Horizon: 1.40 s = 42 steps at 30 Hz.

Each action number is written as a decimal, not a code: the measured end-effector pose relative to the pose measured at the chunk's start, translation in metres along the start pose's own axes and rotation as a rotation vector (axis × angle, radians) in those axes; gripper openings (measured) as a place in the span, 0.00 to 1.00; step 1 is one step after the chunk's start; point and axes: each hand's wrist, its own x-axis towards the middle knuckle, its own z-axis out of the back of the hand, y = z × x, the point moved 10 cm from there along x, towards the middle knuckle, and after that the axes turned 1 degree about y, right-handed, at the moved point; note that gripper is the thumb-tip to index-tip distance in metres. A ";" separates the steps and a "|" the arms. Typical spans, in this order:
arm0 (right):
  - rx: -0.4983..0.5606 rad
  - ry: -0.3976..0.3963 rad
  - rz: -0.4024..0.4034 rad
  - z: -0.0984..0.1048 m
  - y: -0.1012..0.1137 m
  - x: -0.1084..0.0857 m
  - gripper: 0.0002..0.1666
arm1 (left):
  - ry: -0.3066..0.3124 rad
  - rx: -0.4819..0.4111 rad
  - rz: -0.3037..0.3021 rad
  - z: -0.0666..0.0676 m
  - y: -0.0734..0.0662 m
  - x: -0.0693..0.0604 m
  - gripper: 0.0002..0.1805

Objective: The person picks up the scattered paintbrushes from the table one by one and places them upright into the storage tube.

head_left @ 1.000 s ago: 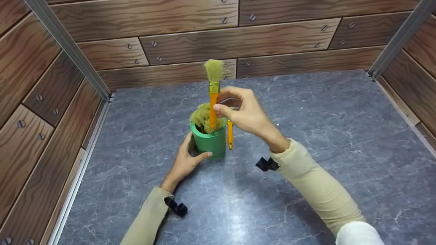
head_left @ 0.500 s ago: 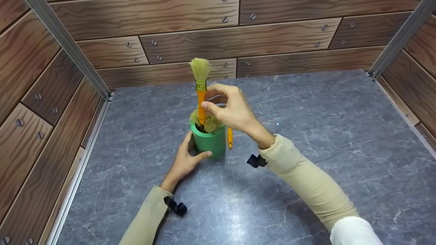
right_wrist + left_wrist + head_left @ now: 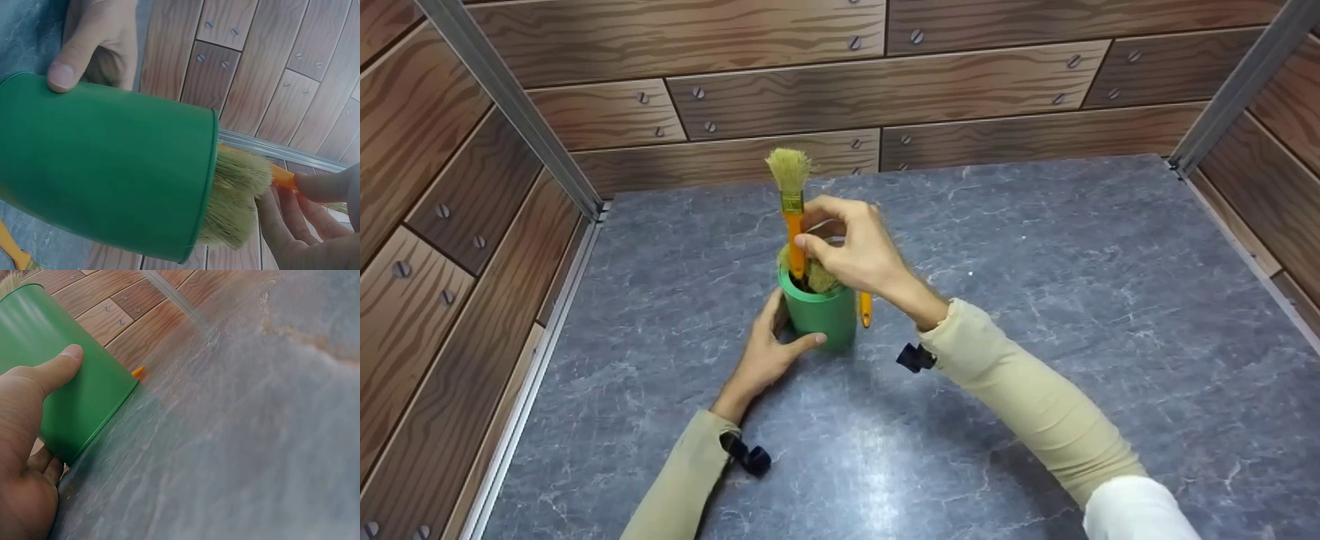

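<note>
My left hand (image 3: 769, 349) grips the lower side of a green cylindrical can (image 3: 821, 319). Its thumb presses the near wall, as the left wrist view shows, and its fingers reach behind. Between thumb and fingertips, my right hand (image 3: 859, 244) pinches the orange handle of a paintbrush (image 3: 793, 202). That brush stands nearly upright, bristles up, its handle end at the left of the can's mouth. How deep the tip reaches is hard to see. Other brushes' bristles (image 3: 239, 174) stick out of the can, partly hidden behind my right hand.
Another orange-handled paintbrush (image 3: 866, 309) lies on the grey marbled table (image 3: 1072, 300) just right of the can, its upper part hidden by my right hand. Wood-patterned panels (image 3: 780, 97) with metal corner posts (image 3: 510, 105) border the table at the back and sides.
My right hand has carried the paintbrush leftward over the can's mouth, then slightly down into its left side. My left hand and the can have stayed put.
</note>
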 end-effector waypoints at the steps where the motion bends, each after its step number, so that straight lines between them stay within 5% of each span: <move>1: 0.000 0.001 -0.001 -0.001 -0.001 0.000 0.13 | -0.001 0.001 0.002 0.000 0.000 0.000 0.57; 24: 0.039 -0.034 0.028 0.015 -0.002 -0.006 0.09 | 0.003 0.005 -0.009 -0.001 -0.001 0.000 0.58; 42: -0.035 -0.094 -0.071 0.041 -0.045 -0.013 0.08 | -0.052 0.039 0.008 -0.001 -0.001 0.002 0.61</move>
